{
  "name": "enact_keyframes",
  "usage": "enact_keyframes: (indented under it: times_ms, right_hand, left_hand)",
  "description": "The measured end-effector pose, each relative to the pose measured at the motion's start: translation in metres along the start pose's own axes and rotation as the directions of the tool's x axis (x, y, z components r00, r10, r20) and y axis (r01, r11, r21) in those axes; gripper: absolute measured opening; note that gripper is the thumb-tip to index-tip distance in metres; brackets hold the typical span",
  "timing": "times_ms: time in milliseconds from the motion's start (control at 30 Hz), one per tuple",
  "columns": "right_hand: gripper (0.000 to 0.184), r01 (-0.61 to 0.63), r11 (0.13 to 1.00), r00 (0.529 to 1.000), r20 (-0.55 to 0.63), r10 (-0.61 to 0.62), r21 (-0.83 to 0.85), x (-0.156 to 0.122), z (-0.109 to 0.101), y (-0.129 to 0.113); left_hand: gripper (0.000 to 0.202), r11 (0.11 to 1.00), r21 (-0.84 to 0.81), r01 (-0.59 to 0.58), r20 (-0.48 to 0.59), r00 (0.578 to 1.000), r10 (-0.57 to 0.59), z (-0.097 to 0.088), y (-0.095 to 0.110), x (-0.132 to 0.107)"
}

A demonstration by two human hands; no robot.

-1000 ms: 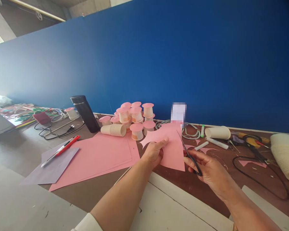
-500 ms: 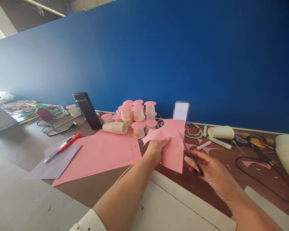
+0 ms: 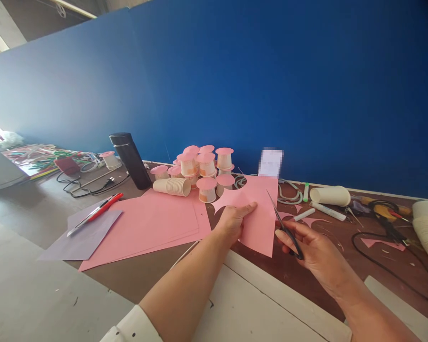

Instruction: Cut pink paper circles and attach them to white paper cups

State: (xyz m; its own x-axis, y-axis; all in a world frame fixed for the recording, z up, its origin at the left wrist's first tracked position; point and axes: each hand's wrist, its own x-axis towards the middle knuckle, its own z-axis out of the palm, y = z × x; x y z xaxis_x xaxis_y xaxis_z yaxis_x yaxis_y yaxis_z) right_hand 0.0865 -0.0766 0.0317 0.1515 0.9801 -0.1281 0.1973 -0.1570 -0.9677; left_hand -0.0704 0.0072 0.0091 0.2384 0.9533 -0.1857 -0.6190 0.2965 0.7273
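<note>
My left hand [image 3: 233,221] is closed on a sheet of pink paper [image 3: 262,228], thumb on its face and fingers behind. Curved bites are cut out of the sheet's left side. My right hand [image 3: 306,244] holds black-handled scissors [image 3: 288,235], their blades pointing up and left at the sheet's right edge. Whether the blades touch the paper I cannot tell. Behind the sheet stand several white paper cups [image 3: 207,192] topped with pink paper discs. A nested stack of paper cups [image 3: 171,186] lies on its side to the left.
Larger pink sheets [image 3: 146,223] lie left, with a grey-purple sheet [image 3: 92,237] and a red utility knife [image 3: 96,213] on top. A black flask [image 3: 131,161] stands behind. Rightward are a tipped cup [image 3: 330,195], a glue stick [image 3: 328,211], pink scraps [image 3: 316,222] and a black cable [image 3: 385,228].
The view has shifted slightly, so everything sits a little differently in frame. Both hands keep their hold on the paper and the scissors, with hardly any other movement.
</note>
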Motion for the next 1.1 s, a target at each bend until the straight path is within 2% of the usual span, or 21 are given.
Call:
enact_keyframes:
  times_ms: [300, 467, 700, 1100]
  right_hand:
    - [0.048, 0.005, 0.999, 1.000, -0.024, -0.006, -0.032, -0.002, 0.000, -0.003]
    - [0.050, 0.009, 0.997, 0.999, -0.031, -0.011, -0.071, 0.001, -0.002, 0.005]
    - [0.048, -0.007, 0.998, 0.999, -0.041, 0.004, -0.058, 0.001, -0.003, 0.006]
    - [0.048, 0.008, 0.989, 0.999, -0.036, -0.013, -0.150, 0.001, -0.008, 0.006]
  left_hand:
    - [0.040, 0.999, 0.032, 0.018, -0.030, 0.999, -0.017, -0.003, -0.001, 0.003]
    - [0.044, 0.998, 0.061, 0.015, -0.037, 0.999, -0.013, -0.005, -0.002, 0.005]
    - [0.044, 0.997, 0.075, -0.017, -0.008, 1.000, 0.017, -0.009, -0.003, 0.006]
    - [0.047, 0.988, 0.155, -0.017, 0.044, 0.999, 0.011, -0.013, 0.000, 0.007]
